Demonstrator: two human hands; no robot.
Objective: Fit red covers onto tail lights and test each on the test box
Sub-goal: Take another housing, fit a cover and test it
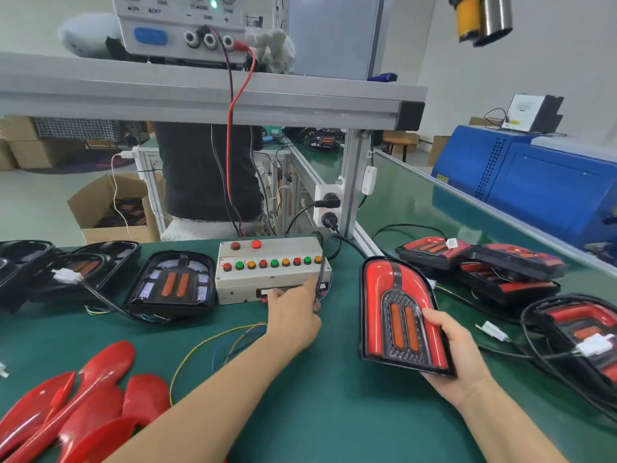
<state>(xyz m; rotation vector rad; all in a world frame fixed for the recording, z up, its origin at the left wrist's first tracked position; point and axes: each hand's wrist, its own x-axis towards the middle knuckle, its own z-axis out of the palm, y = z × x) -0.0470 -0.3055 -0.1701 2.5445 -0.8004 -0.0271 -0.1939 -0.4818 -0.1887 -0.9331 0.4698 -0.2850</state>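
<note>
My right hand grips a tail light with its red cover fitted, held tilted above the green table. My left hand reaches to the front face of the grey test box, fingers closed on a black cable and its plug at the box's socket. The box carries a row of red, green and orange buttons. Several loose red covers lie at the near left. An uncovered tail light lies left of the box.
More uncovered tail lights lie at the far left. Covered tail lights with cables are piled at the right. A power supply sits on the shelf above, with red and black leads hanging down. A person stands behind the bench.
</note>
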